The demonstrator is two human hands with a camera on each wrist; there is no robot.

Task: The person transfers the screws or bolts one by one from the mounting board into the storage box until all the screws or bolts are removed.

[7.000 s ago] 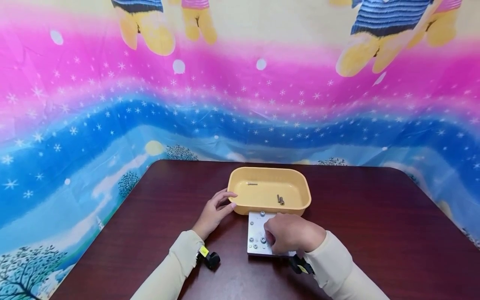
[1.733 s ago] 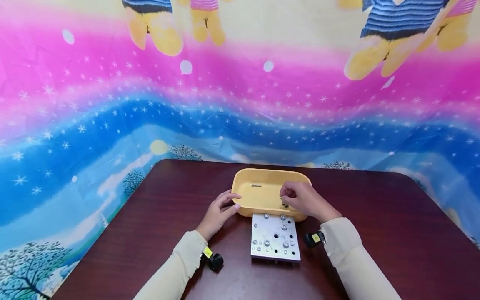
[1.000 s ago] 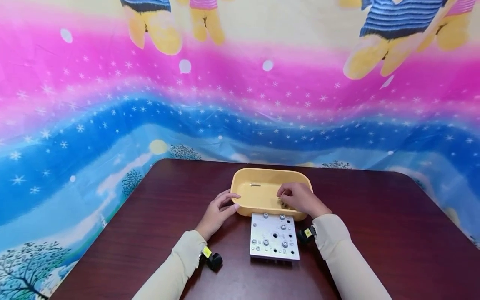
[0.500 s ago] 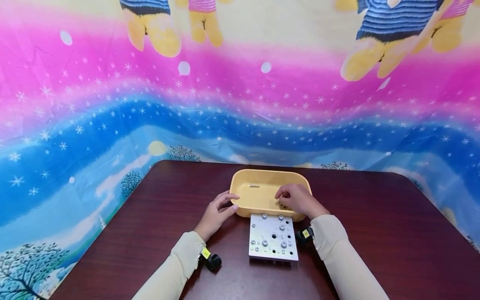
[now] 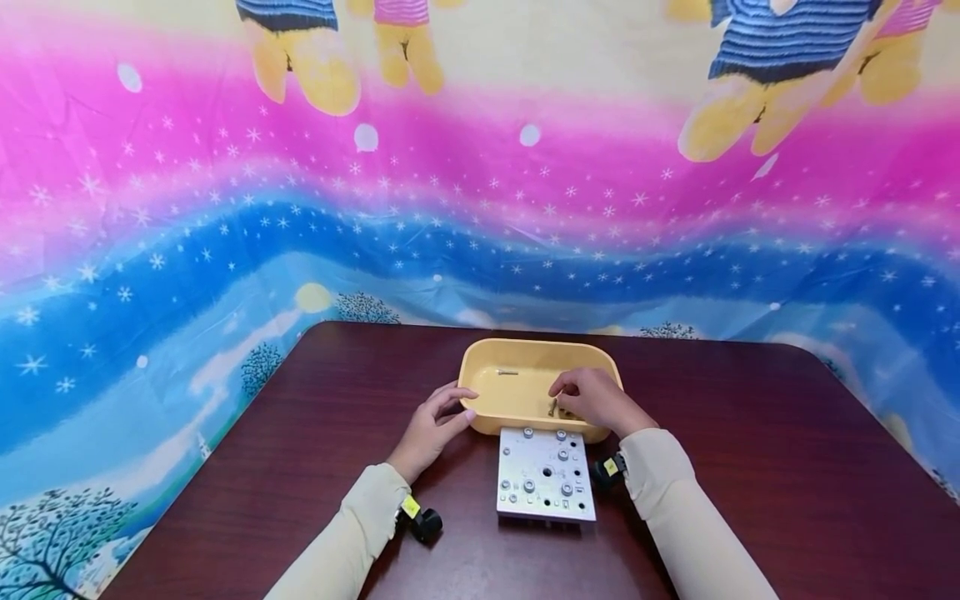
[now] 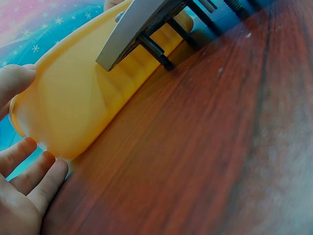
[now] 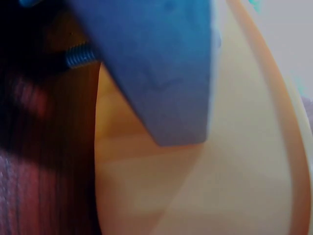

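Braced on one side, reaching in on the other

We see the yellow tray (image 5: 517,400) on the dark table (image 5: 337,379), with the left hand (image 5: 427,429) at its near left corner, fingers apart, presumably to keep it from sliding. The right hand (image 5: 596,398) reaches into the tray's right part, thumb and forefinger close together just over a small screw (image 5: 552,408); we cannot tell whether they are clamped on it. The metal plate (image 5: 536,463) lies just beside the tray's near wall, probably for easy reach. Threaded shafts (image 6: 154,48) jut out beneath it, and we judge that they prop it up.

Compared with seven seconds ago, the right hand is off the plate and in the tray. Since half a second ago, the screw below the fingertips shows more plainly, while the left hand and the lone screw (image 5: 507,372) farther back stay put.
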